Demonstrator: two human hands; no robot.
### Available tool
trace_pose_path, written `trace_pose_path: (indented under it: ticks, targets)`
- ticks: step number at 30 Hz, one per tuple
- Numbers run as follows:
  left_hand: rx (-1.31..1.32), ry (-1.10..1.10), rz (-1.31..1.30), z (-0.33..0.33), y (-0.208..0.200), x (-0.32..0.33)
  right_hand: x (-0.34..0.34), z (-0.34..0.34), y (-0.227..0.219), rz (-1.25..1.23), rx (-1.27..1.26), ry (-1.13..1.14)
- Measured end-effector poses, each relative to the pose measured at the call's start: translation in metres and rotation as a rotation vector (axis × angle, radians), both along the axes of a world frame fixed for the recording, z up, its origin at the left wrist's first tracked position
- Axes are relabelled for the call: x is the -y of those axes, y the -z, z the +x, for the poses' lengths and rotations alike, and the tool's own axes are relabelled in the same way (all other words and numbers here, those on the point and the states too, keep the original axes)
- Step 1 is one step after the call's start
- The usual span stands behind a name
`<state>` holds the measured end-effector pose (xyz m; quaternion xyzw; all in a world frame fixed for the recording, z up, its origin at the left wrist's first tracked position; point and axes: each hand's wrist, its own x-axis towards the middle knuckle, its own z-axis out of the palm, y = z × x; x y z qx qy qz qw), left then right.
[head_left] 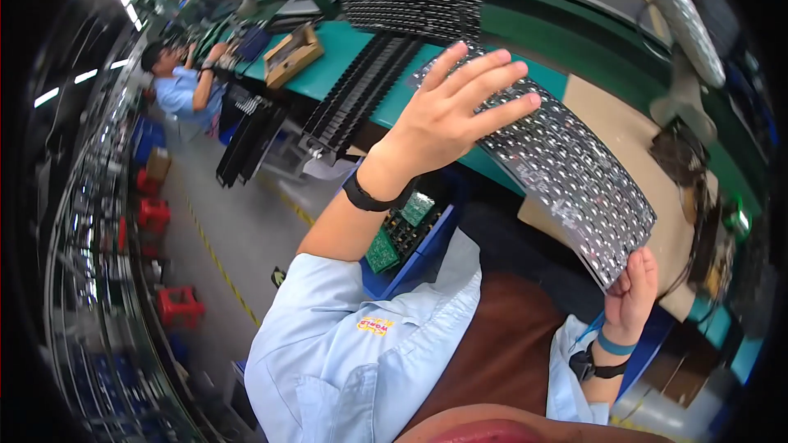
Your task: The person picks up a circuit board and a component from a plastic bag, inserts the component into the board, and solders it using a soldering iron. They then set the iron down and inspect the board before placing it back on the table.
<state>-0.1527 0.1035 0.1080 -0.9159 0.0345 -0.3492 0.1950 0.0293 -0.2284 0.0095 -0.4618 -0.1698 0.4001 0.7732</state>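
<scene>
A long dark circuit board [574,172] with rows of small shiny pads and parts is held tilted in front of me, above the bench edge. My left hand [451,119] lies over its far left end with the fingers spread across the surface; the thumb is hard to make out. At the near right corner, my right hand [632,291] grips the edge with curled fingers. Beyond my left hand, a black slotted rack [361,90] lies on the green bench, and a similar dark board [410,12] rests at its far end.
A blue bin [402,271] with green circuit boards [382,250] sits below my left forearm. Brown sheet [587,107] covers the bench at right. A wooden box [293,56] stands farther left. A co-worker [185,94] works there. Red stools [179,305] and flexible ducts [677,12] are around.
</scene>
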Motion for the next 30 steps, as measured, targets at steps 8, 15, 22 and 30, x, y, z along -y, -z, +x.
trace_pose_path:
  ticks: [8,15,22,30]
  targets:
    - [0.721,0.023,-0.841,-0.044,0.097,-0.037,-0.054,0.027,0.018,0.148,-0.088,-0.028]
    - [0.105,0.851,-2.202,0.032,0.108,0.055,-0.110,0.016,0.010,0.142,0.012,-0.043]
    - [0.215,0.591,-2.392,0.043,0.116,0.064,-0.110,0.024,0.005,-0.203,0.236,-0.334]
    - [0.391,0.484,-2.283,0.036,0.116,0.037,-0.104,0.066,0.010,-0.171,0.548,-0.190]
